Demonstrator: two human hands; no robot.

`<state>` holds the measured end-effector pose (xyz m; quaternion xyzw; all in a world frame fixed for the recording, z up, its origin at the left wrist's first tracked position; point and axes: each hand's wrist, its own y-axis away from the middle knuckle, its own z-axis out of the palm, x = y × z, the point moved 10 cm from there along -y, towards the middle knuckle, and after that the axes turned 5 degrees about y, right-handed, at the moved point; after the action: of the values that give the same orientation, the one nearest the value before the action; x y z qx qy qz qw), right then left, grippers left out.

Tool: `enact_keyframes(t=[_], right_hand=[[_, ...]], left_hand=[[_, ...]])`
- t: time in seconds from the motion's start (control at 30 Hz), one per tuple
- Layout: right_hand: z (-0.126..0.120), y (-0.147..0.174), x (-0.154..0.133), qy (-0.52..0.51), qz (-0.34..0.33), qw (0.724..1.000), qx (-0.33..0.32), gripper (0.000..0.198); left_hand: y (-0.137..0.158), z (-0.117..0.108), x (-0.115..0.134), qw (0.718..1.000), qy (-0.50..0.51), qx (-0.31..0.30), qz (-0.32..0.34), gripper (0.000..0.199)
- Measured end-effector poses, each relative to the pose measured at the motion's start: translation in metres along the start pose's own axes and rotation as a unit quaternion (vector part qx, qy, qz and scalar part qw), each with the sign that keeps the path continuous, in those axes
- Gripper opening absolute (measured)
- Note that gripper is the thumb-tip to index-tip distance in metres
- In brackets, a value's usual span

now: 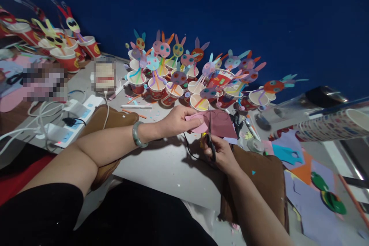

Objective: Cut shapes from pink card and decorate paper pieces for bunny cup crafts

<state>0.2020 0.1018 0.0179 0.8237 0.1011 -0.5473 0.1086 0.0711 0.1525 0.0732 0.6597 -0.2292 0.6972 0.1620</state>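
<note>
My left hand (180, 121) pinches the left side of a sheet of pink paper (223, 123), holding it above the table. Curved outlines are drawn along the paper's upper part. My right hand (220, 153) is wrapped round the dark handles of a pair of scissors (212, 147). The scissors point upward, with their blades at the paper, between my left fingers and its right-hand part. Whether the blades are parted is hard to see. Just beyond the paper stands a paper cup (200, 102) with a paper rabbit figure in it.
Several cups with rabbit figures (164, 50) line the blue wall (230, 0). At left are a power strip (77, 117) with cables and a brown cushion (99, 121). A second brown cushion (259, 177), stacked cups (331, 125) and coloured paper (314, 207) are at right. A pen (136, 106) lies behind.
</note>
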Motion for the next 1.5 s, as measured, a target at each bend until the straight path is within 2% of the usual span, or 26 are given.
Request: enact_keyframes(t=[0.3, 0.7, 0.97, 1.13, 1.37, 1.5], right_hand=[[0.001, 0.002, 0.010, -0.017, 0.040, 0.999, -0.011, 0.050], [-0.001, 0.002, 0.010, -0.016, 0.048, 0.999, 0.005, 0.052], [-0.002, 0.000, 0.005, 0.007, 0.035, 0.999, 0.004, 0.052], [-0.001, 0.000, 0.002, -0.012, 0.004, 1.000, -0.001, 0.048], [0.000, 0.002, 0.011, -0.024, 0.034, 0.999, -0.003, 0.048], [-0.002, 0.001, 0.007, -0.014, 0.015, 1.000, 0.001, 0.050]], left_hand=[[-0.001, -0.001, 0.000, 0.999, 0.033, 0.001, -0.001, 0.030], [-0.001, -0.003, 0.003, 0.999, 0.031, 0.010, 0.000, 0.028], [-0.002, -0.004, 0.001, 0.999, 0.030, 0.012, 0.005, 0.031], [-0.002, -0.001, 0.002, 1.000, 0.021, 0.003, 0.009, 0.029], [-0.002, 0.002, -0.001, 1.000, 0.020, -0.010, 0.009, 0.028], [-0.002, 0.001, -0.002, 0.999, 0.028, -0.013, 0.013, 0.028]])
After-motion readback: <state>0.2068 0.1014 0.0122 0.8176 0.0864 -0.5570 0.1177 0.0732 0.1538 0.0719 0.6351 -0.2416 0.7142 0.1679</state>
